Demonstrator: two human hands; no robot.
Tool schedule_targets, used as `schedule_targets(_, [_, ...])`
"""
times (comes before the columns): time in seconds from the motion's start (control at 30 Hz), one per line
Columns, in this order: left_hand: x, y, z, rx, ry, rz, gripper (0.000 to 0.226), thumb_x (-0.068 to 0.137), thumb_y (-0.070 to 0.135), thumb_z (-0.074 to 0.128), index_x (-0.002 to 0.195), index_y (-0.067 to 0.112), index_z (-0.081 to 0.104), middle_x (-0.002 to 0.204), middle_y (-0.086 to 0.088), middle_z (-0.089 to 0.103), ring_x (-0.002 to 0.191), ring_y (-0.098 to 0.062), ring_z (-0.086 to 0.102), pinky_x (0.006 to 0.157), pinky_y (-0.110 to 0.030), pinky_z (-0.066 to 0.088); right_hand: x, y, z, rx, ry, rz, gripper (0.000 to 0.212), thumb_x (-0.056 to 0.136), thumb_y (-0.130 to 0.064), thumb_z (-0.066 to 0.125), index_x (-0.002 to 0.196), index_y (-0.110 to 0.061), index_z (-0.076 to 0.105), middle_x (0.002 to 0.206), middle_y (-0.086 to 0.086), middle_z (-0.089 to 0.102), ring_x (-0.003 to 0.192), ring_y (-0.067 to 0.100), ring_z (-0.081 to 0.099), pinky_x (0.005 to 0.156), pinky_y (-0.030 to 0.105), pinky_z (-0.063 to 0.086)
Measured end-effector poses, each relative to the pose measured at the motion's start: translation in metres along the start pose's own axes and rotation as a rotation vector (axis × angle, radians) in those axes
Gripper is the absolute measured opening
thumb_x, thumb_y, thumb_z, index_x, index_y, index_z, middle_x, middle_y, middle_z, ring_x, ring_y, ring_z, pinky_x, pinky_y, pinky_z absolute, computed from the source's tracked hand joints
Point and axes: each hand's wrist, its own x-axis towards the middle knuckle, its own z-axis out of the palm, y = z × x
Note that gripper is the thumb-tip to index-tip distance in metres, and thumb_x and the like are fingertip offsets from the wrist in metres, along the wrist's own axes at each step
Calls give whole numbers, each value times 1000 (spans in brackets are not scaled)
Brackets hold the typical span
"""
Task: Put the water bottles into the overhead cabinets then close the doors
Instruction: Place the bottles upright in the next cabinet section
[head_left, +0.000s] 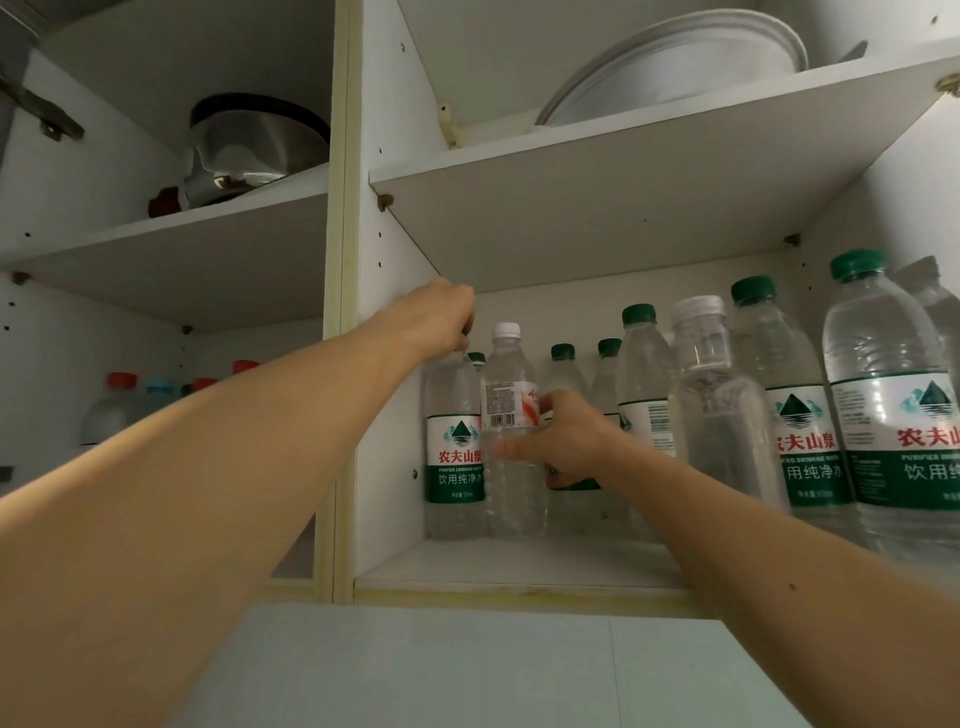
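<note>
Both arms reach up into the open right overhead cabinet, onto its lower shelf. My left hand grips the top of a green-labelled water bottle standing at the shelf's far left; its cap is hidden under the fingers. My right hand holds a white-capped clear bottle right beside it, thumb across the front and fingers round the side. Several more green-capped bottles and one label-free white-capped bottle stand to the right.
The left cabinet's lower shelf holds several bottles with red and blue caps. A metal pot sits on the upper left shelf, a white basin on the upper right one. A vertical divider separates the cabinets. Tiled wall lies below.
</note>
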Motion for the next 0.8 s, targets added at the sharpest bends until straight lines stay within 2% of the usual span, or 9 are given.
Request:
schedule_targets(0.1, [-5, 0, -2, -13, -1, -15, 12, 94, 19, 68, 88, 12, 61, 110, -17, 61, 91, -30, 59, 76, -36, 46, -2, -1, 2, -68, 11, -31, 48, 70, -42, 89, 103, -29, 58, 105, -3, 70, 95, 19, 71, 75, 41, 64])
schedule_targets(0.2, [-13, 3, -4, -106, 38, -42, 22, 98, 25, 64, 109, 7, 69, 113, -15, 66, 93, -27, 62, 77, -36, 48, -9, -4, 1, -94, -3, -71, 41, 73, -43, 87, 103, -31, 61, 102, -6, 72, 94, 16, 72, 75, 37, 64])
schedule_targets(0.3, [-29, 8, -12, -282, 150, -24, 35, 100, 29, 61, 129, 10, 64, 129, -11, 65, 112, -25, 63, 96, -40, 52, -20, -11, -2, -191, 53, -105, 37, 77, -45, 82, 101, -33, 57, 98, -13, 67, 85, 4, 65, 62, 19, 51])
schedule_targets(0.37, [-41, 12, -19, -349, 226, 20, 35, 100, 29, 61, 130, 10, 63, 128, -10, 65, 114, -24, 63, 99, -41, 51, -31, -18, -6, -311, 185, -137, 50, 83, -46, 78, 124, -28, 56, 110, -8, 66, 77, -2, 55, 56, 13, 40])
schedule_targets(0.4, [-46, 14, -22, -375, 255, 41, 34, 100, 29, 61, 128, 10, 64, 126, -9, 66, 112, -23, 63, 98, -39, 52, -39, -22, -9, -367, 264, -178, 54, 87, -44, 76, 131, -21, 56, 117, -3, 66, 79, 0, 56, 58, 13, 42])
schedule_targets(0.5, [-60, 24, -27, -483, 306, 75, 33, 99, 28, 62, 126, 10, 64, 121, -8, 68, 105, -19, 64, 91, -31, 51, -73, -34, -22, -461, 478, -401, 31, 94, -31, 68, 120, -14, 65, 111, -1, 67, 92, 11, 63, 79, 30, 59])
schedule_targets(0.6, [-67, 40, -26, -613, 298, 91, 33, 98, 27, 64, 126, 10, 63, 118, -6, 67, 102, -16, 64, 90, -28, 51, -110, -42, -44, -539, 724, -582, 18, 92, -18, 65, 109, -14, 66, 102, -7, 60, 92, 12, 59, 81, 31, 56])
schedule_targets(0.7, [-68, 65, -16, -720, 231, 108, 37, 98, 31, 63, 130, 13, 58, 121, -2, 64, 103, -14, 61, 85, -26, 48, -137, -35, -69, -617, 826, -492, 36, 89, -18, 71, 122, -16, 58, 118, -3, 54, 112, 18, 52, 88, 29, 48])
schedule_targets(0.8, [-67, 92, -2, -792, 140, 108, 44, 97, 35, 64, 136, 17, 53, 127, 0, 60, 107, -13, 57, 89, -29, 47, -154, -17, -87, -696, 755, -230, 66, 86, -38, 77, 140, -20, 44, 136, 4, 47, 125, 25, 47, 96, 37, 48])
